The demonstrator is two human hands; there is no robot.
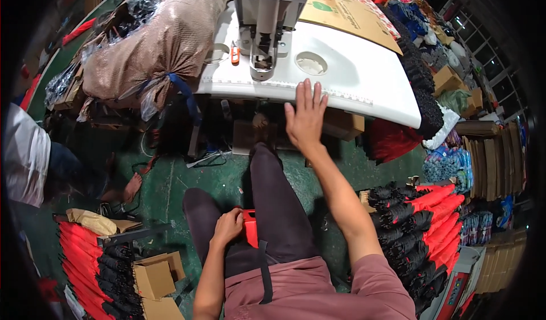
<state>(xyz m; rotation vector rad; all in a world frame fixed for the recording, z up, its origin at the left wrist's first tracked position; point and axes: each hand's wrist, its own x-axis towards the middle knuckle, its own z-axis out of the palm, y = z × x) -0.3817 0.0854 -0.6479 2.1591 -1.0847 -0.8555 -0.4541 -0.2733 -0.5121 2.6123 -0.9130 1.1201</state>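
My right hand (pixel 307 118), just above centre, reaches to the front edge of the white machine table (pixel 364 69) across the upper middle, its fingers straight and slightly apart, holding nothing. My left hand (pixel 229 224), at lower centre, curls beside a red object (pixel 251 234) at my lap; I cannot tell whether it grips. Orange-handled snips (pixel 235 55) lie left of the sewing machine (pixel 263 50), upper centre.

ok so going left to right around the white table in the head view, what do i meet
Brown woven sack → orange thread snips → sewing machine's needle end → right hand → red fabric bundle → upright flattened cardboard.
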